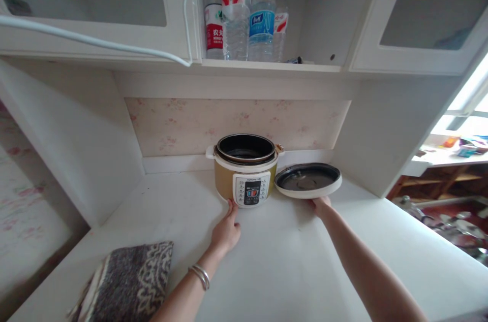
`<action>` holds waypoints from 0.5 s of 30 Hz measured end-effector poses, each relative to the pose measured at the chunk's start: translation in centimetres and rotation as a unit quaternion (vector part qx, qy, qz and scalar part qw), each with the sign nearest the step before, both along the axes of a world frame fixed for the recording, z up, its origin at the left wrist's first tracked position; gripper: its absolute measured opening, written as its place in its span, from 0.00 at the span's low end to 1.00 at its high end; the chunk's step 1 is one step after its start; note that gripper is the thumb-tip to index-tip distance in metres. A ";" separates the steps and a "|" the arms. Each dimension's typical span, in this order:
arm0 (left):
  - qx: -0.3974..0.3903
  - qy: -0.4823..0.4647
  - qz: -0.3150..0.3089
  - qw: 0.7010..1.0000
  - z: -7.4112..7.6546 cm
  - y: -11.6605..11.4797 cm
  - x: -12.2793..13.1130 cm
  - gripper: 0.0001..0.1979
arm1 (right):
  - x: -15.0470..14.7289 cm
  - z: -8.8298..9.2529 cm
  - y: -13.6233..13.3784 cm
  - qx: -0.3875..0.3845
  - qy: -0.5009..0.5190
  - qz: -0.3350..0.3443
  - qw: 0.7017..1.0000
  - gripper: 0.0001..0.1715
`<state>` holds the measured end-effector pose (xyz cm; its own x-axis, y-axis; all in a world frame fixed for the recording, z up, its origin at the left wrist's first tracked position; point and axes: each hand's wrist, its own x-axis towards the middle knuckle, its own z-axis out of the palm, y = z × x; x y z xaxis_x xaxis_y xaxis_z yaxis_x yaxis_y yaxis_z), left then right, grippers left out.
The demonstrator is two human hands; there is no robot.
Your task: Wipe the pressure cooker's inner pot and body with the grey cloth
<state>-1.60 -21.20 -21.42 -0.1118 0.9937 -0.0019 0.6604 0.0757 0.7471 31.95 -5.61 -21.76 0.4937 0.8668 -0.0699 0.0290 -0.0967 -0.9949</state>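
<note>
An electric pressure cooker (224, 177) with a tan body and a front control panel stands against the back wall. Its top is uncovered, and the dark inner pot (246, 148) shows inside. My left hand (225, 230) touches the lower front edge of the cooker with its fingertips, thumb held apart, gripping nothing. To the right of the cooker, my right hand (322, 205) holds the lid (308, 180) from below at its near edge. The lid's dark inner side faces up and toward me. The fingers under the lid are mostly hidden.
A folded patterned cloth (129, 281) lies at the front left of the white counter (282, 266). Overhead, an open cabinet shelf (320, 65) holds several plastic bottles (236, 12). A white cable (114, 42) hangs before the cabinet at left. White side panels flank the counter.
</note>
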 end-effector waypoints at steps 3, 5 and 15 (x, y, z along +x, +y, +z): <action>0.006 0.000 -0.008 1.000 -0.1 0.0 -0.2 0.38 | 0.1 -0.2 -0.4 -0.034 0.008 -0.007 0.999 0.10; 0.010 -0.005 -0.010 1.000 -0.2 0.0 -0.3 0.38 | 0.1 -0.2 -0.9 -0.040 0.011 0.004 0.999 0.09; 0.060 -0.048 -0.030 0.997 -0.9 -0.2 -0.9 0.36 | -1.0 -1.3 -6.5 -0.031 -0.074 0.075 0.994 0.09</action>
